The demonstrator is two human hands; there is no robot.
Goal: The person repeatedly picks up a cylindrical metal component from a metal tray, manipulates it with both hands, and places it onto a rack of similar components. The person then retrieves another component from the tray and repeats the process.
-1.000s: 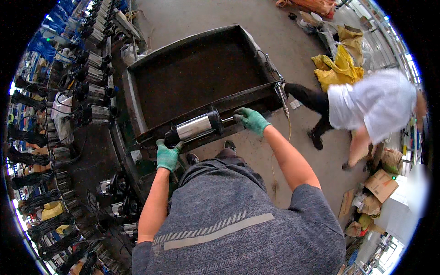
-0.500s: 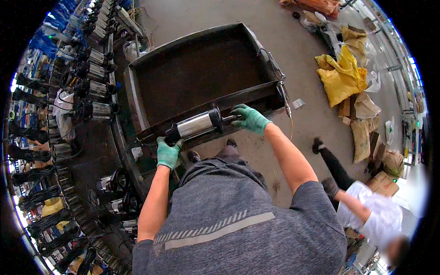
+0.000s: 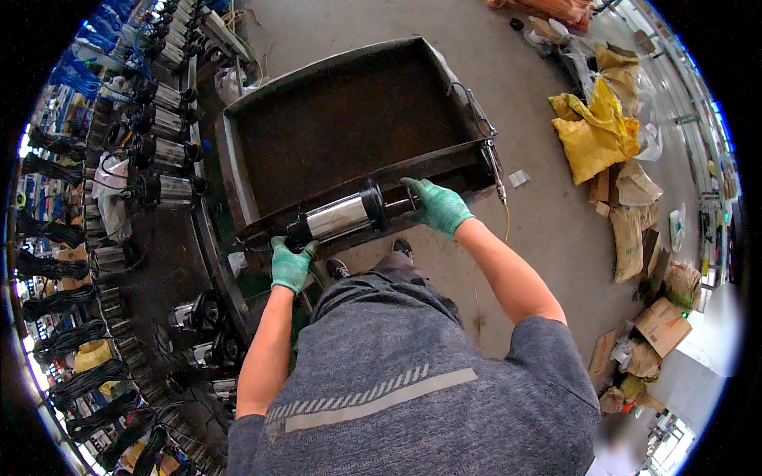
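**Pump body held at the near wall of the empty tray**

Both gloved hands carry one cylindrical pump body [image 3: 341,216], steel in the middle with black ends, held lying crosswise. The left hand [image 3: 290,265] is wrapped around its black left end; the right hand [image 3: 437,205] is closed around its black right end. The cylinder sits right at the near wall of a large dark metal tray [image 3: 238,170], and whether it rests on that wall or hangs just above it cannot be told.

As a judgement, the work looks to be at an early or middle point: the tray's floor shows nothing in it, and the piece is at its edge, neither clearly inside nor clearly away from it.

Room differs by side. To the left, rows of similar pump bodies [image 3: 163,151] stand close along the tray, with bundled black cables [image 3: 59,301] beyond, so that side is tight. To the right lies open concrete floor [image 3: 548,238], with yellow sacks [image 3: 591,135] and cardboard boxes [image 3: 659,325] well apart. A thin hose with a metal fitting [image 3: 496,178] hangs at the tray's near right corner, just beside the right hand.
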